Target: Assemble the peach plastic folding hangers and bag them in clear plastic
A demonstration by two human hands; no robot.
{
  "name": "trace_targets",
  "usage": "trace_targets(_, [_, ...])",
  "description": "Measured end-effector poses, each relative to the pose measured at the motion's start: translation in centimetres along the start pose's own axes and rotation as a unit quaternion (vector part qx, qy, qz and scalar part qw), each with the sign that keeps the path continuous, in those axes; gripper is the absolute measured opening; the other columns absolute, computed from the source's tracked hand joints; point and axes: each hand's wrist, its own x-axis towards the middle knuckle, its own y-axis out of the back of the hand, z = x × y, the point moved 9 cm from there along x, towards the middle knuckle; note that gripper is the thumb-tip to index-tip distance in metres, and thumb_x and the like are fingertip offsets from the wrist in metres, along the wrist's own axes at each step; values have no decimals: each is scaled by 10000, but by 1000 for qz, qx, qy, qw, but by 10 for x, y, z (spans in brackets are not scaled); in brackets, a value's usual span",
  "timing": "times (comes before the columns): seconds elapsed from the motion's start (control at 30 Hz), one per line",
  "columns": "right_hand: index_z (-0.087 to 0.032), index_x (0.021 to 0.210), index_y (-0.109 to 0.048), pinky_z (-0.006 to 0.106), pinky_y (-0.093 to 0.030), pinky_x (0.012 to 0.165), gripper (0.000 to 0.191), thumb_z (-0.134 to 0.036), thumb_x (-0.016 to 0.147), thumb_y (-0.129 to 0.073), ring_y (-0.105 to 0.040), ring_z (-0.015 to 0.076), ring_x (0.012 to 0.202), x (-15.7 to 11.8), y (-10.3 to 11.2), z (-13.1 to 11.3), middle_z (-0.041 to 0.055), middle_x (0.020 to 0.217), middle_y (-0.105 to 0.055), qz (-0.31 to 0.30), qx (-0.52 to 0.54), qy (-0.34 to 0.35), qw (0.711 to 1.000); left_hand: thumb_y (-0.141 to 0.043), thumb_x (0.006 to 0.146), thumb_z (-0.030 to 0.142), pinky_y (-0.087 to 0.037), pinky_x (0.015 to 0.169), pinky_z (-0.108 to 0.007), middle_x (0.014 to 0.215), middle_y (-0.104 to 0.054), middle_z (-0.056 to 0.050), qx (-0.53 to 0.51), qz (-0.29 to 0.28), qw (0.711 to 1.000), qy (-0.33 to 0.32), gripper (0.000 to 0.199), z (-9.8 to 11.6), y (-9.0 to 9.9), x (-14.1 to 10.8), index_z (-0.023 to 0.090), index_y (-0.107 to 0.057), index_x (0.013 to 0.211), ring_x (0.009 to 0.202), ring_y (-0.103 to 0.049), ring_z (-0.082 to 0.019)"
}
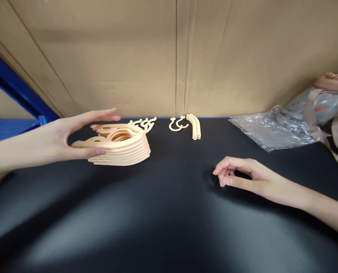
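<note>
A stack of cream plastic hanger parts (123,151) lies on the black table, left of centre. My left hand (72,136) is at the stack's left end, thumb and fingers spread apart around its upper part, with no firm grip visible. Small cream hooks (147,123) lie just behind the stack. More loose hooks (176,125) rest near the table's back edge, beside a few curved cream bars (195,127). My right hand (245,176) is over the table at the right, its fingers curled and thumb near the fingertips, with nothing seen in them.
The black table (163,212) runs up to a cardboard wall (115,57). At the right lie a clear plastic bag (271,129) and a bottle with a pinkish lid and strap (325,98). A blue metal frame (18,83) stands at the left.
</note>
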Motion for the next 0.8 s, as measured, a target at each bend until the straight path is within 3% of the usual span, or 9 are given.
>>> trace_targets(0.1, [-243, 1024, -657, 272, -442, 755, 206, -419, 929, -608, -593, 134, 807, -1, 0, 0, -9, 865, -670, -3, -8, -2, 1000, -609, 527, 895, -377, 1099, -486, 1396, -584, 40, 20, -4, 1000, -14, 1095, -9, 4, 0, 324, -432, 1445, 1206, -593, -284])
trace_targets(0.27, [-238, 1020, -659, 280, -435, 740, 213, -423, 928, -608, -593, 138, 797, -1, -2, -1, -4, 863, -673, -12, -13, -1, 1000, -685, 601, 802, -454, 1017, -472, 1231, -686, 60, 44, -26, 999, 14, 889, -24, 6, 0, 322, -562, 1339, 1027, -670, -251])
trace_targets(0.5, [-240, 1027, -666, 281, -432, 748, 220, -427, 923, -614, -579, 140, 806, 0, -3, -1, -2, 873, -668, -15, -20, 3, 1000, -630, 654, 817, -459, 1012, -451, 1252, -677, 44, 45, -32, 999, 0, 826, -23, 6, 1, 294, -608, 1293, 1054, -660, -241])
trace_targets(0.8, [-243, 1026, -668, 279, -430, 751, 218, -427, 925, -611, -579, 141, 805, 0, -3, -1, -2, 875, -675, -15, -26, 0, 1000, -654, 729, 693, -466, 1015, -434, 1263, -664, 70, 50, -42, 998, -18, 697, -25, 5, 2, 322, -582, 1315, 1066, -663, -222])
